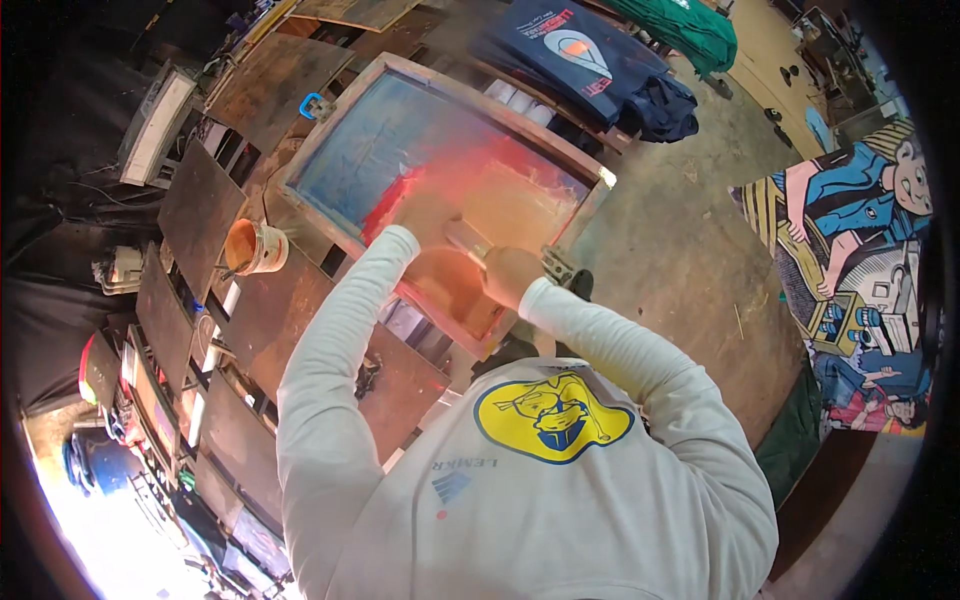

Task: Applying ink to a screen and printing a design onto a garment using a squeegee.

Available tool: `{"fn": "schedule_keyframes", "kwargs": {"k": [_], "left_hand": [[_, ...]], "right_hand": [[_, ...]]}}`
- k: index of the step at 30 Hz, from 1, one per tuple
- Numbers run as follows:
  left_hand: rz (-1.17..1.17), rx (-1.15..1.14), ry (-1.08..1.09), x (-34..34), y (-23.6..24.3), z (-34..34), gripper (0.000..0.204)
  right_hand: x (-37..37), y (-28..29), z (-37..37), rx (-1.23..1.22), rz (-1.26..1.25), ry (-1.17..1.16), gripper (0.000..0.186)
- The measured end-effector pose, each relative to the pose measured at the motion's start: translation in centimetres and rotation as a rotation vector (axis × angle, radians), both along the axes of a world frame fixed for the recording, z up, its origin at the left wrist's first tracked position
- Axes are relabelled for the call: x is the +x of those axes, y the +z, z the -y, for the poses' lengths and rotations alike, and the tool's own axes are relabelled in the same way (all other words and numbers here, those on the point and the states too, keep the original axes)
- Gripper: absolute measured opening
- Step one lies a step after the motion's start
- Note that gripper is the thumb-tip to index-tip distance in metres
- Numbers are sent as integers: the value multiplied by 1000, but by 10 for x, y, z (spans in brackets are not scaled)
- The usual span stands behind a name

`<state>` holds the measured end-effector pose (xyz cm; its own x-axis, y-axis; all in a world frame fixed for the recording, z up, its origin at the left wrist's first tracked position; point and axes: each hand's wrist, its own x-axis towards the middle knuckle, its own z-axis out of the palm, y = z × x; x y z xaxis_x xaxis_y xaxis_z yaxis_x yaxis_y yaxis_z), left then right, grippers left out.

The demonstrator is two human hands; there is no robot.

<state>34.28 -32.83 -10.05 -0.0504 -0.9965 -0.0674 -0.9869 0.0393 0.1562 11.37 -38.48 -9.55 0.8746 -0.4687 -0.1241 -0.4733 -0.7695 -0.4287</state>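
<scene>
A wooden-framed printing screen (345, 100) lies in front of me, its mesh blue-grey at the far left and smeared with red and orange ink across the middle and near side. My right hand (512, 275) is closed round the near right end of a squeegee (467, 240), whose pale handle shows between my hands. At the other end of it is my left hand (428, 215), fingers curled against the handle and partly lost in haze. Part of the squeegee's blade is hidden. A hinge clamp (560, 268) sits by the frame's right side, close to my right wrist.
Left of the screen, a white bucket (258, 248) of orange ink stands on brown boards (275, 310). A blue-handled clamp (315, 105) is at the frame's far left. Dark printed cloth (570, 60) and green cloth (690, 35) lie beyond. A painted cartoon panel (850, 240) stands right.
</scene>
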Motion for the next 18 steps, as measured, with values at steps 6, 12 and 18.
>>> {"fn": "schedule_keyframes", "kwargs": {"k": [6,12,18], "left_hand": [[-92,-74,-9,-10,10,-78,44],[-97,-115,209,-17,20,-100,41],[-35,-159,786,-31,33,-62,34]], "right_hand": [[-9,7,-63,150,-34,111,31],[5,13,-30,114,-50,255,29],[77,1,72,-312,309,404,30]]}}
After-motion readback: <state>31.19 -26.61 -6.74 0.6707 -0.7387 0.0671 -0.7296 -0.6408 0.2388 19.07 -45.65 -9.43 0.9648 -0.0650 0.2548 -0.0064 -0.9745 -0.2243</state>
